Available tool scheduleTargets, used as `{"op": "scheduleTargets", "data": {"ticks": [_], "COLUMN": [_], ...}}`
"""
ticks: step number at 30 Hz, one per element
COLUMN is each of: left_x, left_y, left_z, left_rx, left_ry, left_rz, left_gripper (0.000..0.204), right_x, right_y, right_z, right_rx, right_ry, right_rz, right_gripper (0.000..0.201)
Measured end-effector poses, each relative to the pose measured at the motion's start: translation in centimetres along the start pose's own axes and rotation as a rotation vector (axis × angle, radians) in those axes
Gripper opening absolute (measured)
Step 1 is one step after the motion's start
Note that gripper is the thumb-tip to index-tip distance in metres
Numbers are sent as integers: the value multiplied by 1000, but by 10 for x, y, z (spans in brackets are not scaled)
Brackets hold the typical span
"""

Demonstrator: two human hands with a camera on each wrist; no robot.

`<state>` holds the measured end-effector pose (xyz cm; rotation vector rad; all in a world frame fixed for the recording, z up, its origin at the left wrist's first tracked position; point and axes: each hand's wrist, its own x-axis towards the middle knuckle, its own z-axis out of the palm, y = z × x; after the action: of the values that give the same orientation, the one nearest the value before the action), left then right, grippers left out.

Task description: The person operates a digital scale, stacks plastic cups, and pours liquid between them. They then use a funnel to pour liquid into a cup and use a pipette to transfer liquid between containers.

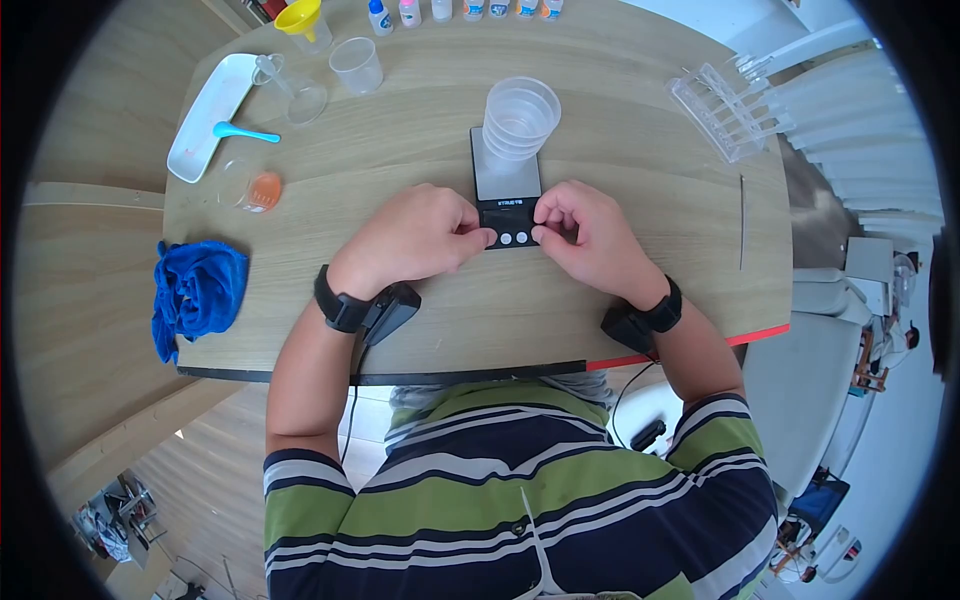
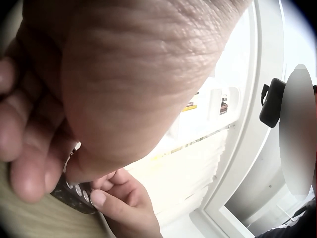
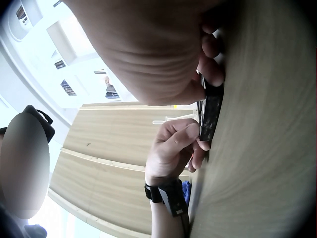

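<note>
A small digital scale (image 1: 508, 186) with a black front panel and round buttons lies on the table before the person. A stack of clear plastic cups (image 1: 521, 118) stands at the far end of its platform. The left hand (image 1: 412, 232) grips the panel's left edge, thumb beside the buttons. From the opposite side, the right hand (image 1: 592, 238) pinches the right edge between thumb and curled fingers. In the right wrist view the scale's dark edge (image 3: 212, 113) runs between both hands, close over the table. The left wrist view shows the buttons partly hidden by the left thumb.
At the left are a blue cloth (image 1: 203, 288), a cup with orange contents (image 1: 264, 191), a white tray (image 1: 205, 120), a blue spoon (image 1: 245, 132) and a clear cup (image 1: 356, 66). Small bottles (image 1: 440, 10) line the back. A clear rack (image 1: 728, 112) and thin rod (image 1: 742, 222) lie right.
</note>
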<state>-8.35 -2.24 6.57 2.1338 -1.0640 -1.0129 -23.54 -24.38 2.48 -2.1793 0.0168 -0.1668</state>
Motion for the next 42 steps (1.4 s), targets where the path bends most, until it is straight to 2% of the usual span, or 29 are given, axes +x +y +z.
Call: {"op": "scheduleTargets", "data": {"ticks": [7, 10, 23, 29, 34, 37, 42], "left_x": [1, 1, 0, -1, -1, -2, -1], "left_y": [7, 4, 7, 2, -5, 1, -1], "left_z": [5, 12, 15, 6, -1, -4, 1], "left_rx": [96, 171, 184, 177, 34, 42, 41], "left_ry": [55, 135, 191, 130, -9, -23, -1], "left_rz": [-62, -1, -33, 1, 23, -34, -25], "left_gripper": [46, 48, 47, 45, 37, 36, 37], "right_x": [0, -1, 0, 1, 1, 1, 1], "right_y": [-1, -1, -1, -3, -3, -3, -7], "right_z": [1, 2, 4, 5, 5, 6, 7], "right_rx": [-32, -25, -55, -45, -59, -61, -72], "right_ry": [15, 32, 33, 39, 39, 46, 50], "right_rz": [-24, -19, -38, 0, 1, 0, 10], "right_gripper": [18, 18, 19, 21, 21, 22, 24]}}
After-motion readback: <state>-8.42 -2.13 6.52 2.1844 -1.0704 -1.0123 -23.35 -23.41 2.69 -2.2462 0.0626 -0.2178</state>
